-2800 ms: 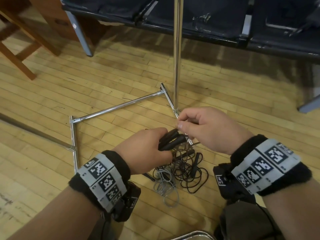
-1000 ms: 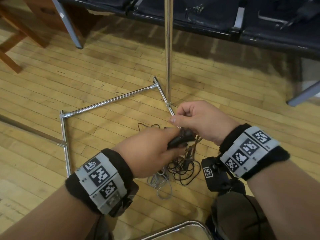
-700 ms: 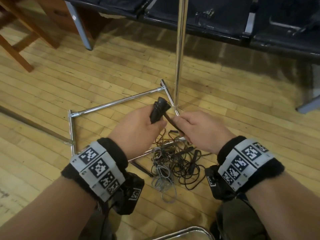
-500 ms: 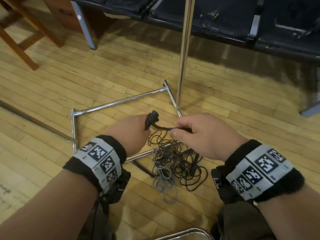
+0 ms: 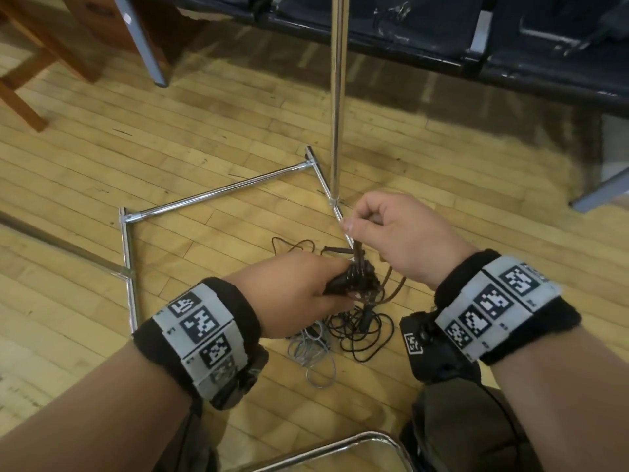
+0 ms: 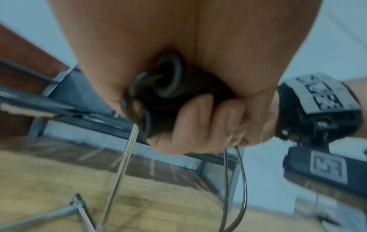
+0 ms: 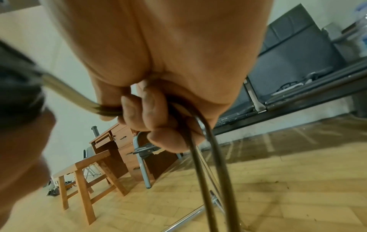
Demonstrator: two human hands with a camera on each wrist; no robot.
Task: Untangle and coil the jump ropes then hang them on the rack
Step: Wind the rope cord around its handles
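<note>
Gripping the black jump-rope handles [image 5: 354, 279] in my left hand [image 5: 292, 291], I kept my fingers [image 6: 200, 113] curled tight round them so the wound turns of cord would not slip off. My right hand [image 5: 398, 233] sat just above, thumb and fingers pinching the brown cord [image 5: 358, 251] taut, which I judged let me lay another wrap around the handles. Below my hands, at lower centre of the head view, the other ropes lay on the wooden floor [image 5: 204, 137]: a black tangle [image 5: 360, 332] and, just beside it, a grey rope [image 5: 315, 356]. The chrome rack [image 5: 335, 97] stood behind, its pole rising at upper centre, with no rope visibly hanging on it.
</note>
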